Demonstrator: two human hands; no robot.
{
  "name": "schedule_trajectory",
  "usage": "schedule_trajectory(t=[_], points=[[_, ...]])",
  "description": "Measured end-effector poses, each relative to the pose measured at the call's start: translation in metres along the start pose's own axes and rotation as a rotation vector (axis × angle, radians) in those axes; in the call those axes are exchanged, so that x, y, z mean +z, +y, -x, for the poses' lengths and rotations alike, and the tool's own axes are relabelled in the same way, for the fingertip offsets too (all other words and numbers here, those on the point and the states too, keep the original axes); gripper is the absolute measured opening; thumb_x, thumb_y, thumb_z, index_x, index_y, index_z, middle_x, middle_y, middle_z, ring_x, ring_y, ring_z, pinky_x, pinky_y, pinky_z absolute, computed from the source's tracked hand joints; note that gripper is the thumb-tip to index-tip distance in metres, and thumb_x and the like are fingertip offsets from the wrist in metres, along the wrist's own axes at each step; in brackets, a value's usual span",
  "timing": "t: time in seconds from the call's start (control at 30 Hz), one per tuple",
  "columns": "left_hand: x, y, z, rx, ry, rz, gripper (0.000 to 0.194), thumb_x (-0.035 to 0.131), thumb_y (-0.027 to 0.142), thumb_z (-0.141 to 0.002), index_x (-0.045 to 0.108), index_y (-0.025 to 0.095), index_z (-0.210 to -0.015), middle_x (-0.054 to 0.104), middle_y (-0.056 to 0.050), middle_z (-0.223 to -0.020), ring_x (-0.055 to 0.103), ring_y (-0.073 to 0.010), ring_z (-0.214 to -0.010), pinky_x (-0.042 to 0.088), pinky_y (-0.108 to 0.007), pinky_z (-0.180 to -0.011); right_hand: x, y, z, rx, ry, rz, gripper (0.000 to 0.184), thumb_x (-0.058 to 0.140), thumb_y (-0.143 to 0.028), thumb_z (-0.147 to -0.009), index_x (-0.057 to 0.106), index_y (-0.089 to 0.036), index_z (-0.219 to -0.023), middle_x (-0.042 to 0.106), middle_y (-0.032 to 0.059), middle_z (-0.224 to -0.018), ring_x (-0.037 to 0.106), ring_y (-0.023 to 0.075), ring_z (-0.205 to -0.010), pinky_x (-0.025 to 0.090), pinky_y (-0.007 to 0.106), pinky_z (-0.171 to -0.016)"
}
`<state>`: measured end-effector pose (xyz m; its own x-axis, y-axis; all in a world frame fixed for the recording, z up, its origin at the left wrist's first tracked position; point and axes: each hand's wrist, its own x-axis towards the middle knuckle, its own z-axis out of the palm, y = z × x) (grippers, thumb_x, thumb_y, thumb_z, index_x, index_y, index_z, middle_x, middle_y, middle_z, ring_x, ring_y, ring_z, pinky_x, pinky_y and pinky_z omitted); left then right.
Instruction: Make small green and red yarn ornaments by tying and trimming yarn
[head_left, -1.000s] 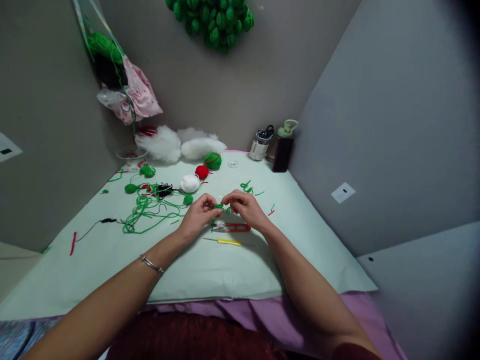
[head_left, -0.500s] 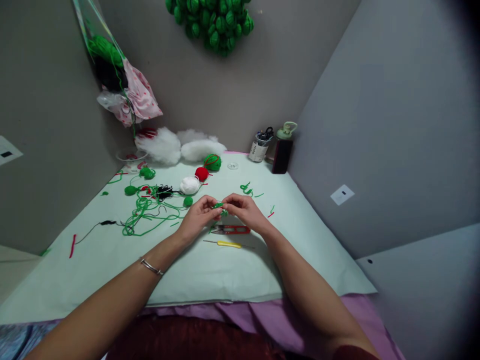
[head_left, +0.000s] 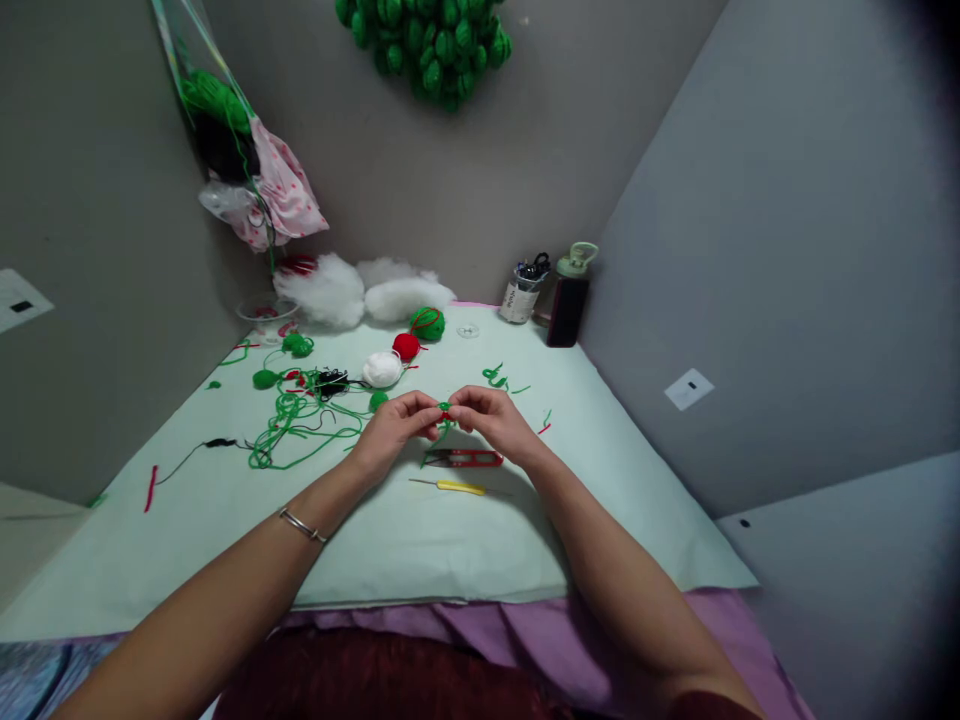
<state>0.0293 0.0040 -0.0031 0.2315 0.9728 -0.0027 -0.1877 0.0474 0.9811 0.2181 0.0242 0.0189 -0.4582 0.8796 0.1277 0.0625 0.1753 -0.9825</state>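
Since the earlier frame, the small green piece [head_left: 444,406] has shifted, and red now shows below the green. The left hand [head_left: 394,430] and right hand [head_left: 495,420] pinch it from either side, fingers [head_left: 478,397] drawn together on it; it sits above the table [head_left: 427,550], just beyond the red snips [head_left: 463,458] and yellow-handled hook [head_left: 459,487]
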Motion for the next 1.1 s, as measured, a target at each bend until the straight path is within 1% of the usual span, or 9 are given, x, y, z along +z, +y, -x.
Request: schedule_trajectory(t=[0.13, 0.27, 0.37, 0.57, 0.67, 0.77, 0.87, 1.0, 1.1], points=[[0.0006, 0.002, 0.0004, -0.026, -0.043, 0.039, 0.033, 0.076, 0.046, -0.078, 0.065, 0.015, -0.083, 0.063, 0.001, -0.071, 0.059, -0.0109, -0.062, 0.048, -0.026, -0.068, -0.0012, -0.0017, 0.0004, 0.022, -0.009, -0.061, 0.029, 0.075, -0.043, -0.078, 0.066, -0.016, -0.082, 0.057, -0.0023, -0.07, 0.047, 0.0094, -0.062, 0.037, 0.025, -0.061], [0.002, -0.0005, -0.0002, 0.01, 0.023, 0.031, 0.035, 0.078, 0.044, -0.076, 0.065, 0.016, -0.092, 0.064, 0.001, -0.076, 0.06, -0.0111, -0.065, 0.049, -0.027, -0.07, -0.0006, 0.0023, -0.0023, 0.013, 0.067, -0.052, 0.03, 0.077, -0.043, -0.076, 0.065, -0.016, -0.081, 0.056, -0.0023, -0.069, 0.045, 0.0092, -0.06, 0.036, 0.025, -0.059], [0.0017, -0.0018, -0.0008, 0.034, 0.045, 0.033, 0.038, 0.083, 0.04, -0.071, 0.064, 0.017, -0.094, 0.064, 0.002, -0.083, 0.061, -0.0108, -0.066, 0.05, -0.027, -0.069, 0.0, 0.003, -0.0026, -0.006, 0.067, -0.01, 0.031, 0.077, -0.044, -0.076, 0.066, -0.016, -0.08, 0.057, -0.0021, -0.068, 0.044, 0.0095, -0.061, 0.036, 0.025, -0.058], [-0.001, -0.0007, -0.0021, 0.021, 0.066, 0.07, 0.036, 0.083, 0.04, -0.07, 0.063, 0.017, -0.089, 0.062, 0.002, -0.08, 0.059, -0.0097, -0.066, 0.049, -0.025, -0.07, -0.0003, -0.0008, -0.0002, -0.052, 0.062, 0.034, 0.037, 0.058, -0.05, -0.092, 0.067, -0.015, -0.084, 0.054, -0.0018, -0.064, 0.048, 0.011, -0.062, 0.039, 0.026, -0.063], [-0.0015, -0.0016, -0.0026, 0.018, 0.082, 0.06, 0.036, 0.083, 0.041, -0.07, 0.063, 0.017, -0.088, 0.063, 0.002, -0.081, 0.06, -0.0101, -0.067, 0.049, -0.025, -0.07, -0.0005, 0.0, -0.0012, -0.027, 0.029, 0.038, 0.034, 0.066, -0.049, -0.087, 0.067, -0.016, -0.083, 0.056, -0.0018, -0.068, 0.048, 0.0105, -0.063, 0.039, 0.025, -0.063], [-0.0007, -0.0027, -0.0021, 0.031, 0.08, 0.038, 0.036, 0.083, 0.039, -0.071, 0.062, 0.017, -0.091, 0.063, 0.002, -0.081, 0.061, -0.0106, -0.068, 0.049, -0.026, -0.071, 0.0009, 0.0022, -0.0023, -0.008, 0.041, 0.045, 0.031, 0.074, -0.045, -0.078, 0.065, -0.015, -0.081, 0.057, -0.002, -0.07, 0.046, 0.0096, -0.062, 0.037, 0.025, -0.059], [0.0003, -0.0032, -0.0011, 0.059, 0.051, 0.007, 0.036, 0.083, 0.037, -0.071, 0.063, 0.018, -0.095, 0.063, 0.003, -0.082, 0.062, -0.0113, -0.07, 0.049, -0.026, -0.071, 0.0026, 0.0031, -0.0016, -0.049, 0.063, 0.101, 0.025, 0.072, -0.04, -0.081, 0.066, -0.015, -0.081, 0.059, -0.0012, -0.072, 0.048, 0.01, -0.064, 0.038, 0.025, -0.061], [-0.0002, -0.0028, -0.0014, 0.061, 0.056, 0.011, 0.032, 0.08, 0.039, -0.074, 0.064, 0.018, -0.092, 0.063, 0.002, -0.083, 0.062, -0.0105, -0.07, 0.05, -0.026, -0.075, 0.0011, 0.0017, 0.0001, -0.124, 0.064, 0.213, 0.016, 0.064, -0.031, -0.086, 0.071, -0.016, -0.089, 0.065, 0.0023, -0.083, 0.054, 0.0114, -0.071, 0.043, 0.026, -0.067], [-0.0008, -0.0023, -0.0021, 0.035, 0.072, 0.062, 0.034, 0.081, 0.041, -0.073, 0.064, 0.018, -0.092, 0.063, 0.003, -0.081, 0.063, -0.0109, -0.07, 0.051, -0.027, -0.076, -0.0037, 0.0008, -0.0008, -0.151, 0.095, 0.142, 0.025, 0.061, -0.028, -0.087, 0.07, -0.019, -0.109, 0.068, 0.0024, -0.086, 0.056, 0.0116, -0.07, 0.046, 0.027, -0.066]])
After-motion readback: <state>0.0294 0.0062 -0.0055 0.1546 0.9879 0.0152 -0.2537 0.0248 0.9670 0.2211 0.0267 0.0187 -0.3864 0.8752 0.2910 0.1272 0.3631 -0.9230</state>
